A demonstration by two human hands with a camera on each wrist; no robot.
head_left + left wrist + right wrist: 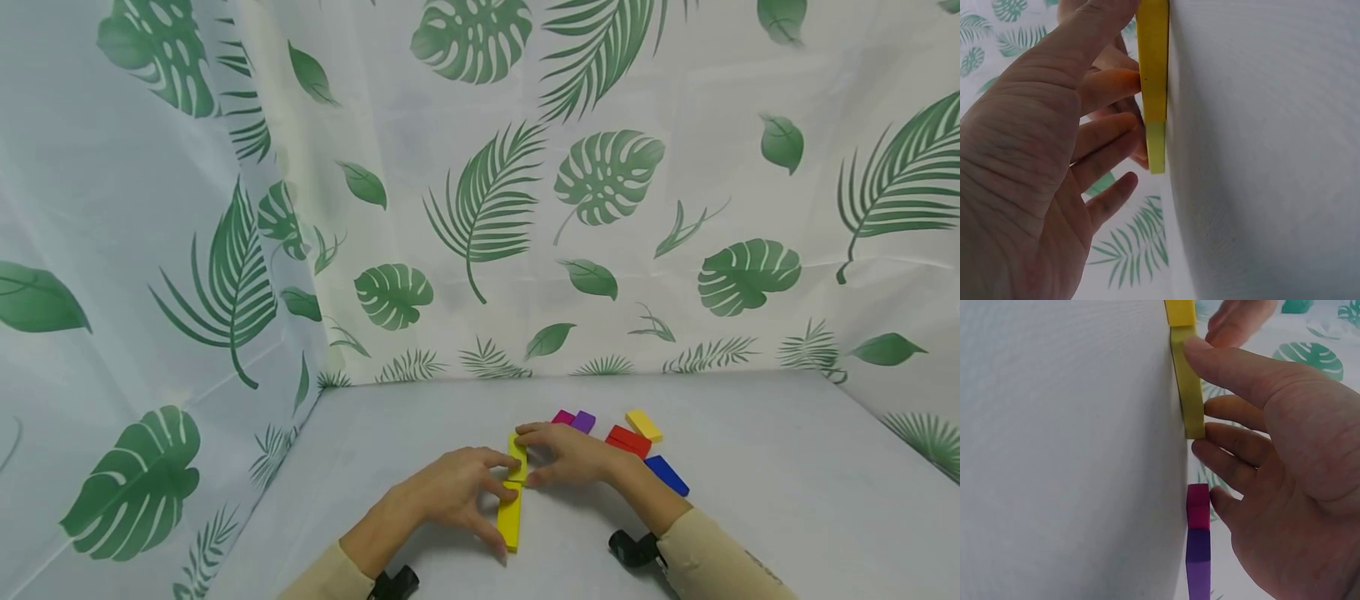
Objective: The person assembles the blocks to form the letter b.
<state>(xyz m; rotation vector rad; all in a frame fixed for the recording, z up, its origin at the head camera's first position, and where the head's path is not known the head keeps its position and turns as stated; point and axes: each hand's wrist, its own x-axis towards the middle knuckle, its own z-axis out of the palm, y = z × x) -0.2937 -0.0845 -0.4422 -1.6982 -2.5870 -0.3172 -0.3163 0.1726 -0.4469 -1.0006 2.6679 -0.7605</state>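
Two flat yellow blocks stand end to end in a line on the table. My left hand (457, 492) is at the nearer yellow block (509, 525), thumb by its near end and fingertips at its far end. In the left wrist view this yellow block (1153, 56) lies between thumb and fingers. My right hand (573, 454) holds the farther, greenish-yellow block (517, 460), fingers at its far end and thumb beside its near end. The right wrist view shows the thumb (1200, 353) against the side of that greenish-yellow block (1189, 394).
Past my right hand lie a magenta block (564, 417) and a purple block (583, 422). Farther right are red blocks (628, 441), another yellow block (643, 425) and a blue block (666, 475). A leaf-patterned curtain (495, 317) hangs behind the table (750, 483).
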